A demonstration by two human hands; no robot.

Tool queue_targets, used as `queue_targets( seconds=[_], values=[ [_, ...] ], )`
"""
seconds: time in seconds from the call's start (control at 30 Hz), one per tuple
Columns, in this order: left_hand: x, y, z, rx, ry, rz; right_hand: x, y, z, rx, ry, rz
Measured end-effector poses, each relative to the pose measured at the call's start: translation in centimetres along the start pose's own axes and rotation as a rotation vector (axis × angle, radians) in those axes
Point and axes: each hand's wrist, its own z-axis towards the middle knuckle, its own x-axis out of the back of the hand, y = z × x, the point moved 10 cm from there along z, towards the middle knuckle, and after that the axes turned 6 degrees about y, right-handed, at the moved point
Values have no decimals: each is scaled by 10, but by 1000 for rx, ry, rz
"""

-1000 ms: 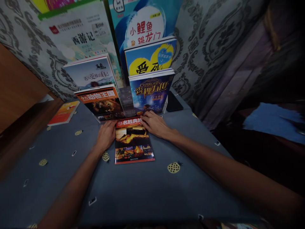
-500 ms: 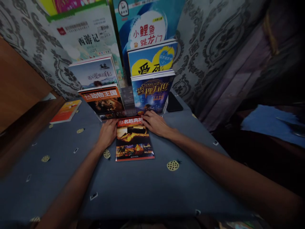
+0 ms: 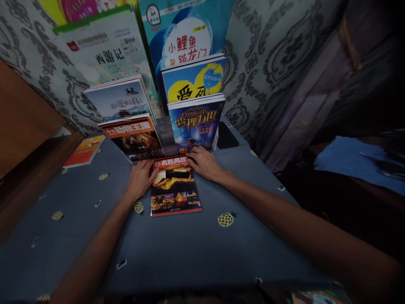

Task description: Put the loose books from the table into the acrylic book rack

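Note:
A paperback with a Great Wall cover (image 3: 174, 185) lies face up on the tablecloth, its top edge close to the standing books. My left hand (image 3: 139, 179) rests at its upper left side, fingers stretched forward and thumb out over the cover. At the upper right corner, my right hand (image 3: 205, 164) lies with fingers apart, fingertips by the book's edge and the foot of the blue-purple book (image 3: 198, 124). Beyond my left fingers leans an orange-and-black book with a lion (image 3: 134, 137). Neither hand lifts anything.
Behind stand a mountain-cover book (image 3: 118, 99), a yellow-heart book (image 3: 196, 80), a pale green book (image 3: 104, 50) and a teal book (image 3: 188, 25). An orange book (image 3: 84, 152) lies left on the patterned tablecloth (image 3: 177, 257). A dark flat object (image 3: 227, 136) lies right.
My left thumb has spread over the lying book's cover. The right hand stays by the upper right corner. The whole view has shifted slightly.

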Motion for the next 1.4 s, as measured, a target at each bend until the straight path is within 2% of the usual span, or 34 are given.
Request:
queue_targets(
  seconds=[0.1,0.2,0.3,0.43,0.6,0.77,0.9,1.13,1.4],
  values=[
    [1,4,1,-11,-10,4,0,-1,0,-10,-23,-15],
    [3,10,4,-20,-35,112,1,-1,1,-16,-31,-13],
    [0,28,7,-93,-83,227,2,0,1,-22,-29,-7],
    [-12,63,13,-229,-157,115,1,1,1,-34,-29,4],
    [-26,98,25,-324,-152,-46,4,0,1,-37,-24,20],
    [-38,101,32,-296,-160,-98,0,2,1,-53,-48,30],
    [-40,97,33,-287,-170,-119,-1,2,1,-43,-38,18],
    [-27,116,8,-442,-208,-244,-1,0,1,-21,-28,8],
    [-18,126,-7,-443,-231,-232,-3,0,0,-11,-27,-17]
  ],
)
